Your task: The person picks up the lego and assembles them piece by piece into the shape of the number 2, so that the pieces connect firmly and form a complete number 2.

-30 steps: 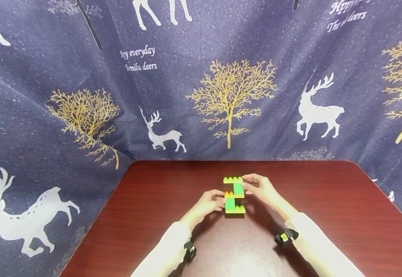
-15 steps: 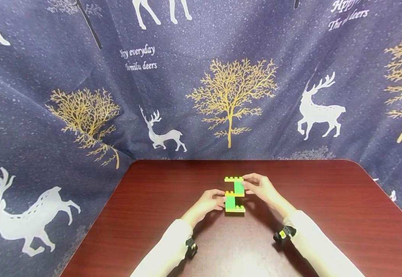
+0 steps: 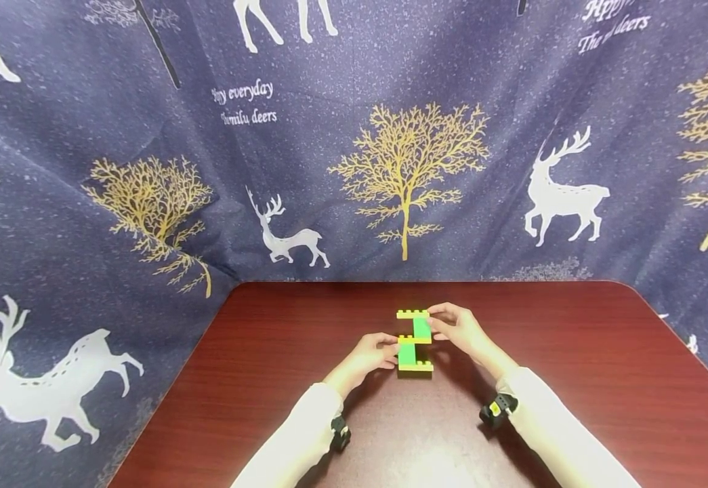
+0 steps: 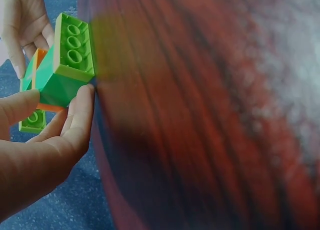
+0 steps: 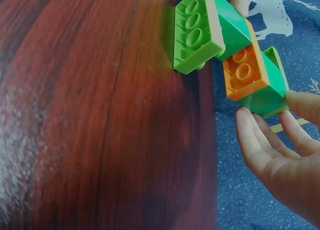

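Observation:
A zigzag stack of toy building bricks hangs above the table, its hollow undersides showing in both wrist views. From the bottom it has a light green brick (image 3: 416,367), a green block (image 3: 407,354), an orange brick (image 3: 414,340), a second green block (image 3: 422,328) and a light green brick (image 3: 412,314) on top. My left hand (image 3: 366,358) pinches the lower green block between thumb and fingers from the left. From the right, my right hand (image 3: 462,331) pinches the upper green block. The studs on the top brick face up.
A dark red wood-grain table (image 3: 256,386) lies below the hands. Behind it hangs a blue cloth (image 3: 354,169) printed with white deer and golden trees. A small black camera is strapped to each wrist, beside the white sleeves (image 3: 299,434).
The stack and both hands have shifted very slightly up and to the right in the head view. Both hands keep the same hold on the blocks.

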### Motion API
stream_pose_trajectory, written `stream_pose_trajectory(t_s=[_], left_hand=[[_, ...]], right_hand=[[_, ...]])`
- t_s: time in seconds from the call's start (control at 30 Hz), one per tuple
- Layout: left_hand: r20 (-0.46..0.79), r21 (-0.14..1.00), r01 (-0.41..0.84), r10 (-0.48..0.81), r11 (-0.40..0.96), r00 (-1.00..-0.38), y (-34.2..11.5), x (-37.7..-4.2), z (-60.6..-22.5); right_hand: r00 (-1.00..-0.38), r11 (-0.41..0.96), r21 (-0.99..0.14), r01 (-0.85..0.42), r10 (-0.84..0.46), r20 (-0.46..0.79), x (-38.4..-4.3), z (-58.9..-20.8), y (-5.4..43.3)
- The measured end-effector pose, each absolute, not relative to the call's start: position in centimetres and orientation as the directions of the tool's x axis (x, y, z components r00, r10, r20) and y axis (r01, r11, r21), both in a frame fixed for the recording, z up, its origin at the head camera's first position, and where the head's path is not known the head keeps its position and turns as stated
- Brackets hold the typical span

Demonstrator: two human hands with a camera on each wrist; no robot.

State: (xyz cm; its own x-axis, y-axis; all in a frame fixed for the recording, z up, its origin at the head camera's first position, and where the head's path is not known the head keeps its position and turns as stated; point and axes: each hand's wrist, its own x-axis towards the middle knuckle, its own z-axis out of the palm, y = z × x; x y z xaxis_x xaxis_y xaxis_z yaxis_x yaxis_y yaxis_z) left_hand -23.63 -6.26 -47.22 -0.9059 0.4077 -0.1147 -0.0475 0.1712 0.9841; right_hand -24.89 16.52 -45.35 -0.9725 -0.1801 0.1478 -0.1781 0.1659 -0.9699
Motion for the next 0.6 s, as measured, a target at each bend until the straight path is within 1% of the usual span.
stream_pose_trajectory(t_s=[0.23,0.6], left_hand=[[-0.109,0.986,-0.047,0.403,0.161,-0.909,-6.14,-23.75,-47.33],[-0.103,0.986,-0.051,0.341,0.158,-0.934,-5.53,-23.8,-47.39]], right_hand=[[-0.975,0.163,-0.973,-0.163,-0.175,0.134,-25.09,-45.55,16.61],[-0.981,0.164,-0.978,-0.129,-0.165,0.101,-25.53,-45.94,16.74]])
